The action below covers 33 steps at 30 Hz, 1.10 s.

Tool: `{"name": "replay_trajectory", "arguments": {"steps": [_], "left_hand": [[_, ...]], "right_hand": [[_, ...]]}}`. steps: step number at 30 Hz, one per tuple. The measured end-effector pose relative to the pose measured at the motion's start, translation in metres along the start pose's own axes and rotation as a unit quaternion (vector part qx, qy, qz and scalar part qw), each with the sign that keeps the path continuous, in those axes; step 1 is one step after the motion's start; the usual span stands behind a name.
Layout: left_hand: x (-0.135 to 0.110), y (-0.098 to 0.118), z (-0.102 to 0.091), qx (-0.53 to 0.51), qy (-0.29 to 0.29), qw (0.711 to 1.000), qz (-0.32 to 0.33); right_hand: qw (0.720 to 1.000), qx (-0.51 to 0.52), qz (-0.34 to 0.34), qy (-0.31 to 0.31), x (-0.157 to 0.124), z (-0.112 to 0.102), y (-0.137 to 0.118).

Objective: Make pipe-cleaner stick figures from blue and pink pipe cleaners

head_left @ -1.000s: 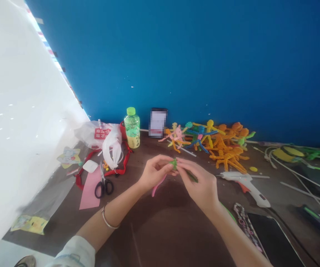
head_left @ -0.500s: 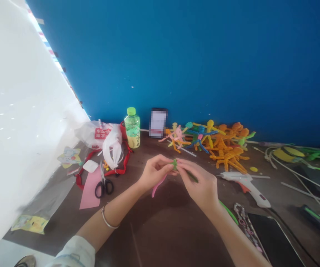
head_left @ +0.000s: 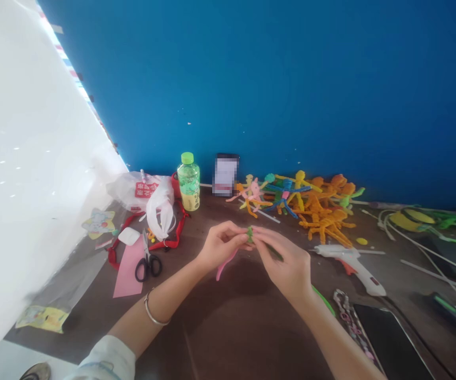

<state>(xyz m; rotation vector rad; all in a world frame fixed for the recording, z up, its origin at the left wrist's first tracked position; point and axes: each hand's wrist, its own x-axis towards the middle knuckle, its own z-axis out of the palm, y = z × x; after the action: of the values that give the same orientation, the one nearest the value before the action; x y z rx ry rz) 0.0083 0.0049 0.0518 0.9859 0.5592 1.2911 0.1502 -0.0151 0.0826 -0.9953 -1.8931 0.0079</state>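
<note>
Over the middle of the brown table, my left hand [head_left: 220, 245] and my right hand [head_left: 287, 264] meet with their fingertips pinched on a small green pipe-cleaner piece [head_left: 249, 233]. A pink pipe cleaner [head_left: 225, 266] hangs down below my left hand. A green stem [head_left: 323, 298] trails out behind my right wrist. Both hands are closed. A bracelet sits on my left wrist.
A pile of orange, blue and pink pipe-cleaner figures [head_left: 311, 203] lies at the back. A white glue gun [head_left: 350, 262] lies to the right, a dark phone [head_left: 392, 338] nearer. Scissors [head_left: 146, 258], pink paper [head_left: 130, 269], a green bottle [head_left: 188, 182] and a plastic bag [head_left: 149, 198] are left.
My fingers shift slightly on the green piece, which now stands a little more upright. The hands stay in the same place.
</note>
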Motion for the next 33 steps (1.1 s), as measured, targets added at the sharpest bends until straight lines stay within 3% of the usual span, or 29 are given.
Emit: {"name": "replay_trajectory", "arguments": {"steps": [8, 15, 22, 33], "left_hand": [[-0.0002, -0.0007, 0.0003, -0.003, 0.008, 1.000, -0.009], [0.0015, 0.0005, -0.0038, -0.005, -0.012, 0.999, -0.032], [0.0005, 0.0009, -0.0032, -0.007, -0.016, 0.998, -0.055], [0.0019, -0.0024, -0.0064, -0.035, -0.020, 0.998, -0.054]], "right_hand": [[1.000, 0.003, 0.014, -0.001, -0.0009, 0.0000, -0.0002], [0.997, 0.027, 0.047, -0.045, -0.0014, -0.0029, 0.0032], [0.997, 0.033, 0.069, -0.027, -0.0041, -0.0001, 0.0050], [0.998, 0.017, 0.041, -0.032, -0.0019, -0.0010, 0.0050]]}}
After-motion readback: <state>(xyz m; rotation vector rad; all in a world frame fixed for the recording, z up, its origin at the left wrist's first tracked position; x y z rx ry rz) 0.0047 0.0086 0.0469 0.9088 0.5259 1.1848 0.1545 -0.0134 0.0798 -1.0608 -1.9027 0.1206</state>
